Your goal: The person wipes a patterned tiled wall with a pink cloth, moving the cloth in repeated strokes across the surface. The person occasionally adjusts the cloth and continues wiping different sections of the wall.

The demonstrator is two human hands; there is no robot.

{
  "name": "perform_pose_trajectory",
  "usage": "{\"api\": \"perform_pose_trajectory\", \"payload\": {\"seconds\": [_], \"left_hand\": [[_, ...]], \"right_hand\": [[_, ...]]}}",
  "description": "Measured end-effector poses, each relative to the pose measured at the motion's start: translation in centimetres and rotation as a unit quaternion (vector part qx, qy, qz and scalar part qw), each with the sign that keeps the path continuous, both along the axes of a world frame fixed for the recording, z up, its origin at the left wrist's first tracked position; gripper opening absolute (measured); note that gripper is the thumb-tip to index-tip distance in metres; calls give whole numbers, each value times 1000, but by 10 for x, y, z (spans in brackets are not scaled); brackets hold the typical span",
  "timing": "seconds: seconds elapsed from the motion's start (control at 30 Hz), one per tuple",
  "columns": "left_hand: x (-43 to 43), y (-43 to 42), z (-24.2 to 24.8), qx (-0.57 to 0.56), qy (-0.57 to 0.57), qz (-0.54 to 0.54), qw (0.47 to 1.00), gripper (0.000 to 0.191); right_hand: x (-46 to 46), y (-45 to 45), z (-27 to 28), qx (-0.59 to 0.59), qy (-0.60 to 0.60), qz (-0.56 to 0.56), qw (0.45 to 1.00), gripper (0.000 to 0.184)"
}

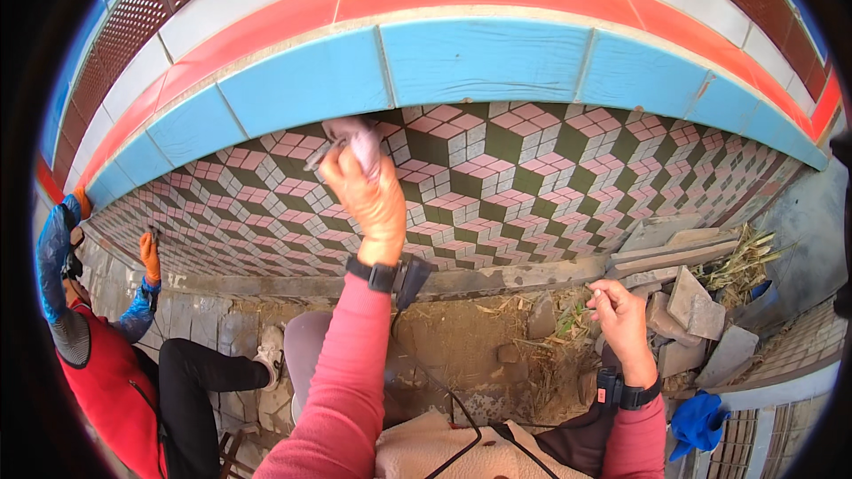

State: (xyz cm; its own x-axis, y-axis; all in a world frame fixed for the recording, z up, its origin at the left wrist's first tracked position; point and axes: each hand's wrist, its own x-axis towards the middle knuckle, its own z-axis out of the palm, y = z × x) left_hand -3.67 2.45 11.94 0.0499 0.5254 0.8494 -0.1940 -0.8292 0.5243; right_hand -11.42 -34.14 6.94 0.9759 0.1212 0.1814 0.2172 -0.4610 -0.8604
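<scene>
My left hand point(373, 203) is raised to the wall and closed on a crumpled greyish-pink cloth point(363, 140). The cloth lies against the top of the mosaic wall point(466, 193), just under the ledge of blue tiles point(486, 63). The mosaic shows pink, grey and dark green cube shapes. My right hand point(619, 322) hangs above my right knee, its fingers loosely curled and apart, with nothing visible in it. Both wrists wear black straps, and a dark device sits on the left one.
At the left, a person in a red vest point(110, 399) with orange gloves reaches to the same wall. Broken stone slabs point(689, 303) and dry stalks point(742, 266) lie at the right. A blue cloth point(699, 422) hangs on a metal frame. A black cable runs over my lap.
</scene>
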Motion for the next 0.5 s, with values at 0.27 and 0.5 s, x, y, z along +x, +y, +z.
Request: {"api": "perform_pose_trajectory", "payload": {"seconds": [0.27, 0.5], "left_hand": [[-12, 11, -114, 121, 258, -26, 958, 35], [-34, 23, -59, -95, 86, -51, 990, 20]], "right_hand": [[4, 9, -4, -60, 4, 40, 997, 13], [-3, -1, 1, -14, 60, 25, 998, 13]]}}
